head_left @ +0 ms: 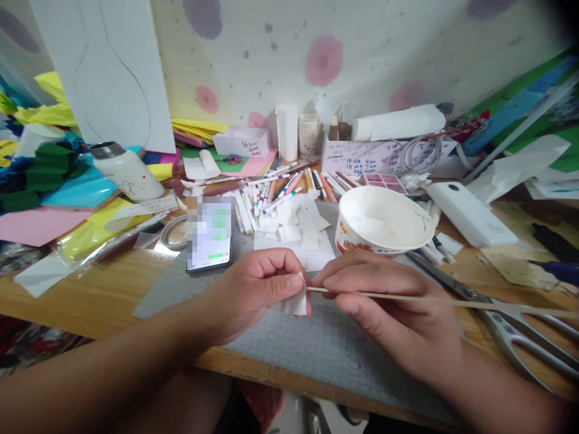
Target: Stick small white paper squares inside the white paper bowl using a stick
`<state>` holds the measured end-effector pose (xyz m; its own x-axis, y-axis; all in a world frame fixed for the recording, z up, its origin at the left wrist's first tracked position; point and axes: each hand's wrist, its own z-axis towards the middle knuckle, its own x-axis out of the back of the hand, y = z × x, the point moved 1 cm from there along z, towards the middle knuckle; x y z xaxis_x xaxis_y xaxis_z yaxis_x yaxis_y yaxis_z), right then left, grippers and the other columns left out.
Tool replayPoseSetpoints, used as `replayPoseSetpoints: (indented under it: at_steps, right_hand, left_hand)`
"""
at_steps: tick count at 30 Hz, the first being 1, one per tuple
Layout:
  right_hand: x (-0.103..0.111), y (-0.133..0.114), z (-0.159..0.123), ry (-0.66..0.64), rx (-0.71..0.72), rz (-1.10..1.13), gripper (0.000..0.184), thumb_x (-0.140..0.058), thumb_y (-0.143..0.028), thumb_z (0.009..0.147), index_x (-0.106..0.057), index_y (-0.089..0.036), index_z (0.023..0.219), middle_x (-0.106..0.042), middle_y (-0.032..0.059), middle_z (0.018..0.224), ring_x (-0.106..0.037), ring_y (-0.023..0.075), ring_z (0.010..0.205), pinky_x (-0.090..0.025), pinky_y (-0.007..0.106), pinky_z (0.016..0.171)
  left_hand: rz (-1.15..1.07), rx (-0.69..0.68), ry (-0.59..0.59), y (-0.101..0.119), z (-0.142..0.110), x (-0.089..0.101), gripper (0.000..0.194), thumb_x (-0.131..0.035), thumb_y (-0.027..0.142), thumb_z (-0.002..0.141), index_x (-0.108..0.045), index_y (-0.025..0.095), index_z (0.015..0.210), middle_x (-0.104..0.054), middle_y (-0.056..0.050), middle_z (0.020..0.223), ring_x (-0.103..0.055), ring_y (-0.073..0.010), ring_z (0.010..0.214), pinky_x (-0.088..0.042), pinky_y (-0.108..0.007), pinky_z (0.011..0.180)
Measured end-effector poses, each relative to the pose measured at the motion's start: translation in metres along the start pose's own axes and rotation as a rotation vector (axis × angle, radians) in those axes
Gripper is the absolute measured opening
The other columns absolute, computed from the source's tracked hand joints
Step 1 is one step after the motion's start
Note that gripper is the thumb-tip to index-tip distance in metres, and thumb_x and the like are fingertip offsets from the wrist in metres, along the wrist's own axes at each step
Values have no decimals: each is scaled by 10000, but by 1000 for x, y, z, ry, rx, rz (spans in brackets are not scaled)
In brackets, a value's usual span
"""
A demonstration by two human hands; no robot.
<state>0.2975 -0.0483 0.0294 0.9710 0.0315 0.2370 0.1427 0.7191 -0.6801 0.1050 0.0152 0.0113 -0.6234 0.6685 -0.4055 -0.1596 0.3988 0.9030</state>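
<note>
My left hand [271,286] pinches a small piece of white paper [296,303] between thumb and fingers, over the centre of the grey cutting mat [289,340]. One end of a thin wooden stick [407,296] meets this paper; the fingers hide exactly how the two join. The stick runs out to the right, nearly level. My right hand [384,307] holds it near that end, between the thumb and the extended fingers. Behind my hands lie several loose white paper pieces [310,232].
A white paper bowl [384,241] stands behind my right hand, large scissors [506,325] lie to its right. A phone [210,235] rests beyond my left hand. Markers [289,187], a white bottle [129,172], a power bank [473,214] and a tape roll [174,234] crowd the table.
</note>
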Motion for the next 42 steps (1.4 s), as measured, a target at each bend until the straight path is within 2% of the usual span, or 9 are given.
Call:
replayPoseSetpoints:
  at_steps: [8,14,19,24,35,42]
  right_hand:
    - [3,-3,-1,-46,19,-78,154,-677,-19,912,-761,-126,983,-819,83,864,-778,150,859,-632,212,816]
    - [3,-3,-2,-49,11,-141,192,-690,-38,907,-761,-175,1020,-823,59,901,-782,163,856,-652,243,790]
    - [4,-4,0,-54,29,-178,159,-710,-54,898,-770,-166,994,-817,84,930,-778,169,875,-654,247,825]
    - [2,-3,-1,-37,31,-192,180,-695,-61,912,-759,-202,1002,-812,68,920,-773,175,879,-660,267,815]
    - [2,0,-2,-3,-17,-160,187,-682,-59,912,-744,-212,1000,-810,68,920,-798,195,890,-664,322,834]
    - [-1,0,-3,13,-82,-128,188,-698,-45,895,-748,-215,958,-843,29,859,-816,167,758,-659,226,689]
  left_hand:
    - [2,-1,10,0,0,-1,322,-871,424,812,-694,161,756,-727,13,665,-615,-119,665,-431,-254,688]
    - [27,-36,37,-2,1,3,301,-876,406,801,-693,169,768,-694,5,722,-584,-139,714,-417,-273,715]
    - [141,-125,70,0,2,4,289,-864,417,803,-712,177,751,-622,0,785,-529,-155,787,-384,-289,762]
    - [175,-143,71,1,1,3,269,-849,415,816,-718,187,757,-571,12,772,-483,-150,769,-357,-292,750]
    - [276,-279,96,6,1,3,96,-795,287,867,-790,226,792,-627,4,822,-538,-152,803,-383,-296,773]
    - [331,-340,77,7,2,4,80,-796,298,871,-819,241,821,-628,-12,839,-547,-152,804,-403,-288,759]
